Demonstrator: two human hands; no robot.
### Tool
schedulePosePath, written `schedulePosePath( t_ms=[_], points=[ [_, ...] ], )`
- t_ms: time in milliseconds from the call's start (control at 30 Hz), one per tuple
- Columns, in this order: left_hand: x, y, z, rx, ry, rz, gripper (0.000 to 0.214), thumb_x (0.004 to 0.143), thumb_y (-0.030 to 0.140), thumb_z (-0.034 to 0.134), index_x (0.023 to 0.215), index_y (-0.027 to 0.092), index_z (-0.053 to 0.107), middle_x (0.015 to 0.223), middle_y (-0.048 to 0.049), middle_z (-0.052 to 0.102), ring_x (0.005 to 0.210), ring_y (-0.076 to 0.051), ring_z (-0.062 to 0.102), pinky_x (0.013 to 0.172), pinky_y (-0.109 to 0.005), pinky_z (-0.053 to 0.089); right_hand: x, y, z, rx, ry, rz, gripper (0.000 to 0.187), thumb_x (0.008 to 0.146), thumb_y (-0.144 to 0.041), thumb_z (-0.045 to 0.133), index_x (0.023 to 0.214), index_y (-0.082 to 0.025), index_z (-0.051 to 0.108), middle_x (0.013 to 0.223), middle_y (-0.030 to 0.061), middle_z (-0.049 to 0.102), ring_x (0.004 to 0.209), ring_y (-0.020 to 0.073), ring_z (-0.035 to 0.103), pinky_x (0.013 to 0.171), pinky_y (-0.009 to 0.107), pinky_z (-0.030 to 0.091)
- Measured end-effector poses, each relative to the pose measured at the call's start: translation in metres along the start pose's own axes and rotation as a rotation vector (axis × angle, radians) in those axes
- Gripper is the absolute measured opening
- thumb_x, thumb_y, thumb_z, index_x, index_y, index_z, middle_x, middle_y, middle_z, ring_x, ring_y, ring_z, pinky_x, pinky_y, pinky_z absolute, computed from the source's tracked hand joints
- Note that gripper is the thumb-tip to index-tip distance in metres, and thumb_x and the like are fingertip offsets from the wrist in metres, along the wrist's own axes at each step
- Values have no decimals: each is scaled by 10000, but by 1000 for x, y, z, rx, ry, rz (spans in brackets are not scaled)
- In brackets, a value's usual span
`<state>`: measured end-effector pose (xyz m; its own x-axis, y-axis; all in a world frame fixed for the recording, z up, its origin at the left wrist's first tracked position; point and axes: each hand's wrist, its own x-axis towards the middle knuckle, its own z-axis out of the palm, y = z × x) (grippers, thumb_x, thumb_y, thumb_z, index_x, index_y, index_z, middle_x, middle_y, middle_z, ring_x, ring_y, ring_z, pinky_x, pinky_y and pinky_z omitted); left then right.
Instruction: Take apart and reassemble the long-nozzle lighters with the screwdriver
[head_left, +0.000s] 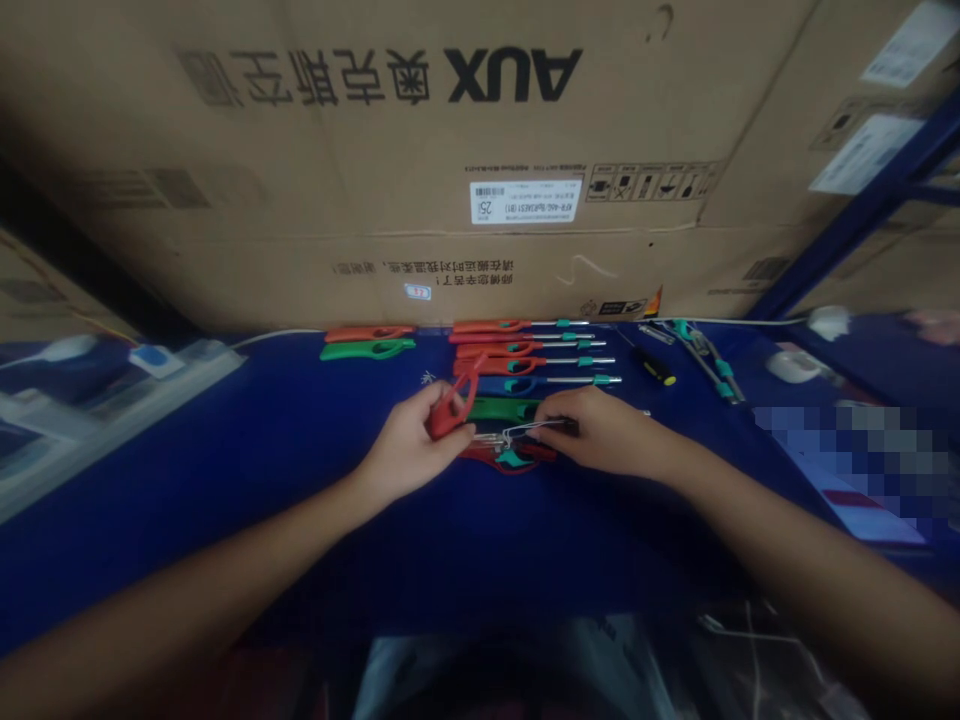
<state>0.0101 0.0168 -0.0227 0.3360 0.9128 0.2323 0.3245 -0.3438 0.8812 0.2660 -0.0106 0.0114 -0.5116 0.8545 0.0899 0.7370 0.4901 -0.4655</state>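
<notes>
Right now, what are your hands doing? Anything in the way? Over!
Left hand: holding red handle. Right hand: closed, hold unclear. Green handle lying close by.

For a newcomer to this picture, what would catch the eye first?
Probably the big cardboard behind, with its upside-down AUX lettering. Before it, colourful lighters lie side by side on the blue table. Centrally, the left hand holds a red handle near the right hand.

Dim light, soft haze (edges stretched, smeared), dark lower corners
</notes>
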Motion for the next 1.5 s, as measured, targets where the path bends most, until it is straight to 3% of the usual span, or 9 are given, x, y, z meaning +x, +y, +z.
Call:
schedulePosePath(
  t_ms=[333,567,800,900,1033,1100,1200,1400,1500],
  points=[
    [-3,9,5,97,-226,102,392,761,327,769,1104,189,639,994,-32,718,876,-199,677,794,-297,524,-1,-8,-1,317,149,-64,235,952,-350,568,865,-169,691,729,-4,635,638,102,524,609,233,392],
    [4,8,-2,177,-189,97,393,785,363,773,1122,202,651,983,-17,733,855,-198,689,797,-312,537,-2,-10,-6,347,199,-28,247,911,-333,604,773,-147,690,639,-9,576,569,91,451,534,234,347],
    [11,19,-31,332,-189,186,411,796,395,765,1154,217,668,1001,-17,738,868,-199,690,821,-323,533,-4,-8,-14,488,217,45,264,857,-385,643,750,-153,711,622,8,624,529,94,472,497,242,359],
    [19,12,-43,391,-124,87,378,753,366,785,1086,211,697,988,-27,742,880,-222,687,863,-380,523,-8,-4,-32,541,327,90,300,830,-452,682,730,-169,699,562,-7,592,504,97,474,485,248,352],
    [24,12,-41,-5,-106,-110,434,676,337,837,1062,194,699,1036,-41,742,902,-193,691,860,-347,533,-12,-7,-44,567,398,105,378,870,-515,656,698,-183,601,557,-40,478,504,75,376,470,239,279],
    [18,22,-29,-193,-115,-214,412,665,311,845,1025,176,699,955,-38,741,739,-132,665,696,-263,530,-10,-14,-34,589,361,66,377,933,-519,572,747,-192,544,617,-44,448,539,76,360,490,232,295],
    [4,39,-8,-405,-119,-414,403,670,338,844,985,169,659,690,20,670,389,-24,377,387,-181,272,-5,-27,-6,600,330,-4,315,992,-477,474,832,-206,489,719,-27,460,634,98,415,570,239,375],
    [-16,44,17,-629,-233,-539,334,724,383,824,873,192,593,464,116,376,347,-23,235,358,-190,148,-1,-41,23,499,227,-47,409,812,-455,742,962,-231,434,806,-33,543,666,111,508,592,247,425],
    [-18,38,21,-620,-256,-548,308,789,432,768,831,190,582,427,117,330,335,-31,223,358,-201,145,-1,-40,23,490,165,-67,304,879,-384,661,1012,-228,438,844,-12,597,682,120,559,599,249,441]
  ],
)
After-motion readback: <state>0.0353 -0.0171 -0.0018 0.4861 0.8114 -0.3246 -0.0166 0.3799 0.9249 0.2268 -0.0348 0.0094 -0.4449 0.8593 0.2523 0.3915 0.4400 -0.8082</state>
